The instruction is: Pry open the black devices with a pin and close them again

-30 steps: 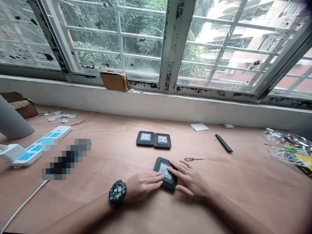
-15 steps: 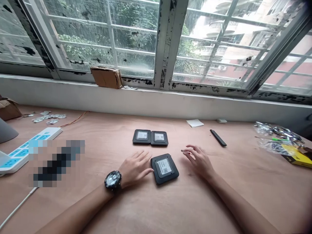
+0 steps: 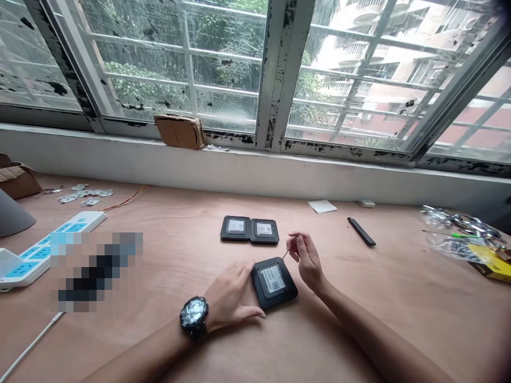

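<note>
Pinched fingertips of the right hand (image 3: pixel 309 261) hold a thin screwdriver (image 3: pixel 285 255), its handle hidden in the grip, its shaft slanting down to the far right corner of a black case (image 3: pixel 281 297). Such a light hold probably favours aim over force. The left hand (image 3: pixel 227 297) lies with thumb spread from the fingers along the case's left side, likely steadying it. The case lies flat on the table (image 3: pixel 167 255), label (image 3: pixel 273 279) up, keeping its corners reachable. Beyond, two similar cases (image 3: pixel 235 229) (image 3: pixel 264 232) sit side by side, apart from the hands.
</note>
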`<state>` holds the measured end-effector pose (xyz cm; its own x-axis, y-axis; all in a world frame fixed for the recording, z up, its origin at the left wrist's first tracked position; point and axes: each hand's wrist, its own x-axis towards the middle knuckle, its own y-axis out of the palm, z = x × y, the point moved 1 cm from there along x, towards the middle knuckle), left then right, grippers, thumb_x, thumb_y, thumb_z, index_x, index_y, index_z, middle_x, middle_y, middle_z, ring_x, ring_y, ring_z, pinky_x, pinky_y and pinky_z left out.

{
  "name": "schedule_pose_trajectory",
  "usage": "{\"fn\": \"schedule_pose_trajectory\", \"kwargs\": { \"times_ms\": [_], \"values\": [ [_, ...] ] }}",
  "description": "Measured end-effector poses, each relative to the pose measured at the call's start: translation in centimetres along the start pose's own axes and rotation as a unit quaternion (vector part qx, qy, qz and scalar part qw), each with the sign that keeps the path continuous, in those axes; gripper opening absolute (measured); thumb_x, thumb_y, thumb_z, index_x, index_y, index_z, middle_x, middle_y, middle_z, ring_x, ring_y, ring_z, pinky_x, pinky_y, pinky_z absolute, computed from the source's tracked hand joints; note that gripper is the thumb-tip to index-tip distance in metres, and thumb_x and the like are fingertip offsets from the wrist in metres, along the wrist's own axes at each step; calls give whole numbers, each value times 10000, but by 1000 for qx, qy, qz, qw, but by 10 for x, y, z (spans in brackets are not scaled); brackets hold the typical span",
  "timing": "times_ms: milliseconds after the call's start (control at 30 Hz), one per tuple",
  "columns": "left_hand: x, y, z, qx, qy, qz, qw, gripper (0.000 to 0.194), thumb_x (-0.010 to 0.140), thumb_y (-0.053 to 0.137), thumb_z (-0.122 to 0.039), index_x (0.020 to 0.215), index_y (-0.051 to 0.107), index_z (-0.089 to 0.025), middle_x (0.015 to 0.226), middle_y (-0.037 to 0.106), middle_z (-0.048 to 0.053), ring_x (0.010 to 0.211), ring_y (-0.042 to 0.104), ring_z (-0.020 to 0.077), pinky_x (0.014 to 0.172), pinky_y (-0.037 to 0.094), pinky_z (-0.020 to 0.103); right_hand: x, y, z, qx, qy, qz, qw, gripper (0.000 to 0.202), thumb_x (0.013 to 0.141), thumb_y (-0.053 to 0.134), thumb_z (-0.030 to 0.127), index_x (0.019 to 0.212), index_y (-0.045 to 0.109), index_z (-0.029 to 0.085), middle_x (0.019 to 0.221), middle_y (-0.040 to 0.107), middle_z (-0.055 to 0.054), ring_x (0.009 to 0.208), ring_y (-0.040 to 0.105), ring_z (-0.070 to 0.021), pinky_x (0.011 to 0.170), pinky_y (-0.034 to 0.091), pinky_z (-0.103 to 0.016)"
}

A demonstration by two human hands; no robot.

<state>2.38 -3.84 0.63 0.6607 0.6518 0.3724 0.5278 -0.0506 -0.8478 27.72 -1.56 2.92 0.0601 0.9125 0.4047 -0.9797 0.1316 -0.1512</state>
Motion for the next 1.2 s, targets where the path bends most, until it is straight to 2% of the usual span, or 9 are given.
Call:
{"fn": "schedule_pose_trajectory", "kwargs": {
  "times_ms": [133,300,500,667,800,900,1000,1067,1200],
  "values": [
    [3,6,-3,-35,-5,-14,999,1084,723,774,-739,1522,324,-162,1428,539,207,1298,545,394,1095,470,539,0,8,2,48,-1,16,999,298,1043,398,521,1080,542,262,801,524,-10,673,476,-174,566,422,-284],
    [4,6,-1,-56,-17,6,998,1046,727,805,-692,1509,340,-176,1434,540,185,1306,538,378,1111,457,535,-5,9,0,89,-20,12,996,253,1065,410,463,1087,567,265,799,528,0,644,436,-145,529,356,-254],
    [4,4,1,-82,-20,18,996,1050,735,815,-660,1526,323,-176,1470,511,195,1340,520,380,1126,449,536,-7,12,-3,84,-3,51,995,286,1069,404,467,1092,598,259,822,553,-5,618,440,-129,524,361,-264],
    [5,2,4,-110,-4,46,993,1075,729,831,-623,1555,307,-175,1488,507,186,1360,515,359,1140,449,496,-5,1,4,47,0,112,993,332,1060,435,460,1170,668,251,890,595,-23,563,441,-101,512,395,-264],
    [5,0,9,-76,12,71,994,1132,756,763,-711,1593,251,-146,1574,414,205,1447,415,365,1212,339,515,-4,-13,9,17,-14,84,996,213,963,646,428,966,678,217,1182,635,-84,630,568,-97,535,457,-263],
    [3,-3,19,-29,12,103,994,1207,748,665,-830,1619,197,-138,1626,319,206,1502,316,380,1245,229,556,-4,-17,12,51,3,79,996,224,923,711,399,920,565,229,1069,708,-57,520,526,-76,510,469,-260],
    [-2,-9,34,17,-6,135,991,1155,760,585,-879,1614,252,-177,1655,248,174,1529,225,404,1238,174,600,-3,-10,17,77,-20,31,996,216,958,672,385,971,498,257,824,706,12,476,493,-89,450,422,-233],
    [-5,-13,43,37,-13,150,988,1073,787,558,-873,1603,300,-225,1661,239,142,1531,210,411,1228,173,613,-1,2,19,89,-50,-3,995,180,993,620,384,1005,481,269,810,689,24,484,485,-92,432,397,-222],
    [-8,-21,49,43,-14,143,989,928,842,545,-828,1563,393,-263,1639,316,121,1506,300,391,1211,236,591,2,33,16,111,-43,47,992,170,1013,586,388,1001,458,277,801,659,33,493,452,-90,427,369,-213]
  ]
}}
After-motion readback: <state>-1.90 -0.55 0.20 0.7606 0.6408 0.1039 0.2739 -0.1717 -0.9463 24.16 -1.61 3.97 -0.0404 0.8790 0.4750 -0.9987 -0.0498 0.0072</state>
